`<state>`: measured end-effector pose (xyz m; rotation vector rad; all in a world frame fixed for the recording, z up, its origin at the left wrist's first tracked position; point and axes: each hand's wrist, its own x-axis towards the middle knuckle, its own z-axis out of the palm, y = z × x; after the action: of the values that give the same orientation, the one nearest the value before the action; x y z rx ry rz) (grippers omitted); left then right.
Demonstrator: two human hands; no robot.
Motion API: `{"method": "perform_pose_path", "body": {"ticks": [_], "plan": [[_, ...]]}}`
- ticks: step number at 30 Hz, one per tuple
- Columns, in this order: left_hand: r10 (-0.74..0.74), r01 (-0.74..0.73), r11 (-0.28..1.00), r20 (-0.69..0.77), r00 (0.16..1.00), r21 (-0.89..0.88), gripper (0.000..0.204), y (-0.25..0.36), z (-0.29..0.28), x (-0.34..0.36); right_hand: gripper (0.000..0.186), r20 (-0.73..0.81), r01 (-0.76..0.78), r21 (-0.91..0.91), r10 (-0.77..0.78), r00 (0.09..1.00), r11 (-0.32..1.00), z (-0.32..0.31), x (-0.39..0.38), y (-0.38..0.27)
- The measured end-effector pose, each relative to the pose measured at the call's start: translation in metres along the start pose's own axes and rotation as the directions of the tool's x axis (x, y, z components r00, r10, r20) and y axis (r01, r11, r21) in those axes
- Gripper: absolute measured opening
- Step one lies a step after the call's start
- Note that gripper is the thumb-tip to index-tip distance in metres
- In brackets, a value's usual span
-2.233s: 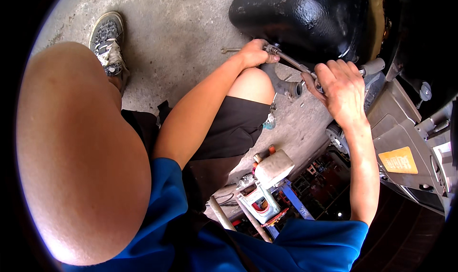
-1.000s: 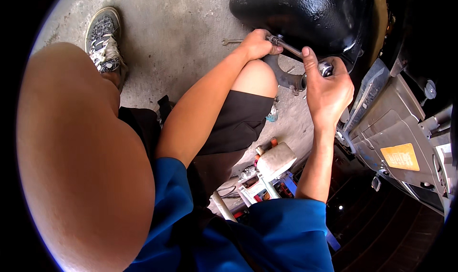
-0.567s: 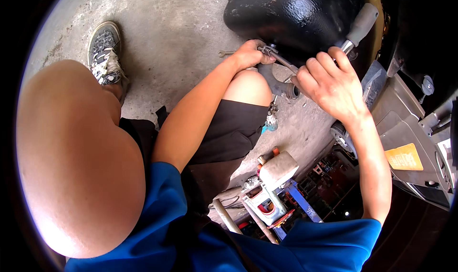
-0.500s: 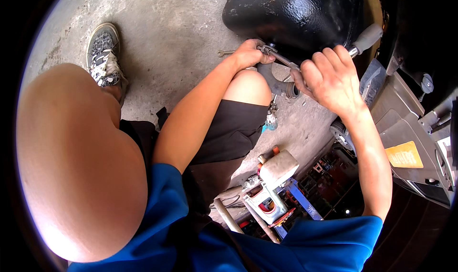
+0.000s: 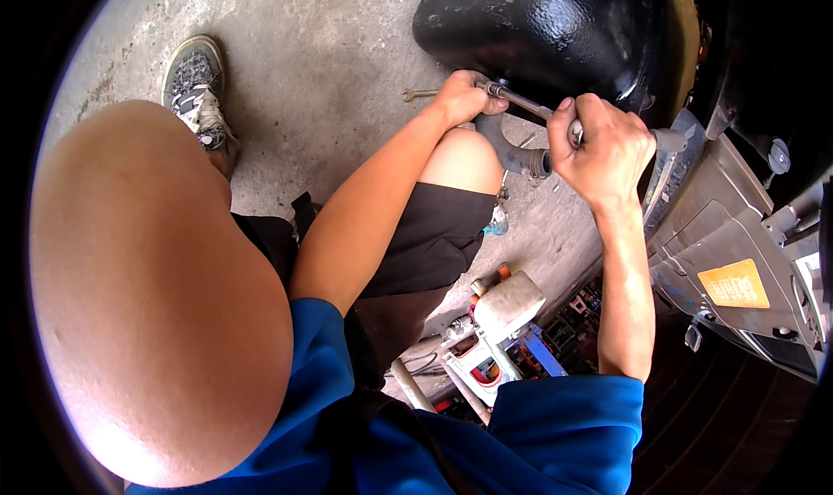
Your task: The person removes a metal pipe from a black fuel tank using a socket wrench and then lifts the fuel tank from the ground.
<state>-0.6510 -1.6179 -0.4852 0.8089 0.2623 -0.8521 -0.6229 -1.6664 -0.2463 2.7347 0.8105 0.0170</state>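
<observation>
The left hand (image 5: 468, 98) grasps the left end of the metal extension bar (image 5: 525, 102) near the black tank (image 5: 547, 35), seemingly to steady it; the right hand (image 5: 605, 152) clasps the ratchet (image 5: 576, 133) at its right end, apparently for leverage.

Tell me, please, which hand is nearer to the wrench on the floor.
Left. The left hand is just beside the wrench in the picture; the right hand is farther right, gripping the ratchet.
</observation>
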Motion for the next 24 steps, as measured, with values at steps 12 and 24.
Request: {"method": "perform_pose_path", "body": {"ticks": [12, 24], "plan": [[0.052, -0.044, 0.987, -0.046, 0.998, 0.157, 0.066, 0.0, 0.001, -0.003, 0.04, 0.006, -0.471, 0.021, 0.471, 0.882, 0.882, -0.002, -0.009, -0.034], [0.055, -0.062, 0.984, 0.051, 0.997, 0.166, 0.051, 0.004, -0.001, -0.004, 0.024, 0.271, 0.538, 0.101, -0.543, 0.795, 0.837, -0.03, 0.034, 0.012]]}}
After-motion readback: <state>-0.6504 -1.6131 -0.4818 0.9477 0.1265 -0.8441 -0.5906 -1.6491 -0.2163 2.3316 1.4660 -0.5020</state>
